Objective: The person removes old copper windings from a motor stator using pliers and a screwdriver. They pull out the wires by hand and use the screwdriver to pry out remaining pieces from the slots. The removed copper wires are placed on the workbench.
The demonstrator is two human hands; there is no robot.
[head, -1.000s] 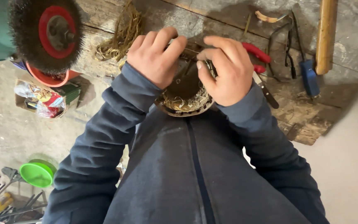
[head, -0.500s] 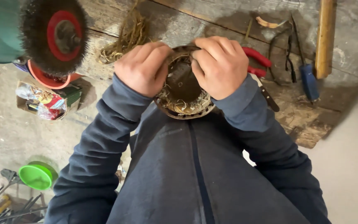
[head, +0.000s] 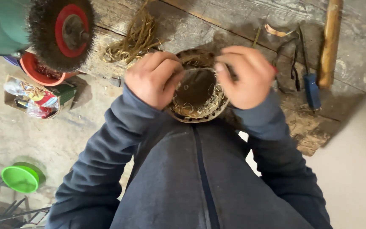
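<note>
- Pulling copper wire out of a round motor stator point(head: 198, 95) looks to be the step in hand; it sits between both hands at the worktop point(head: 217, 25) edge, against the person's body
- Left hand point(head: 151, 78) fingers curl closed on its rim; right hand point(head: 246, 76) fingers pinch something blurred, perhaps a strand
- Next pull needs a firm hold and upward room
- Beyond the fingers lie a wire bundle point(head: 134, 40) and a wooden handle point(head: 330, 42); left, a wire brush wheel point(head: 62, 34)

light: soft, even daylight | shadows: faint | blur: slight motion
</note>
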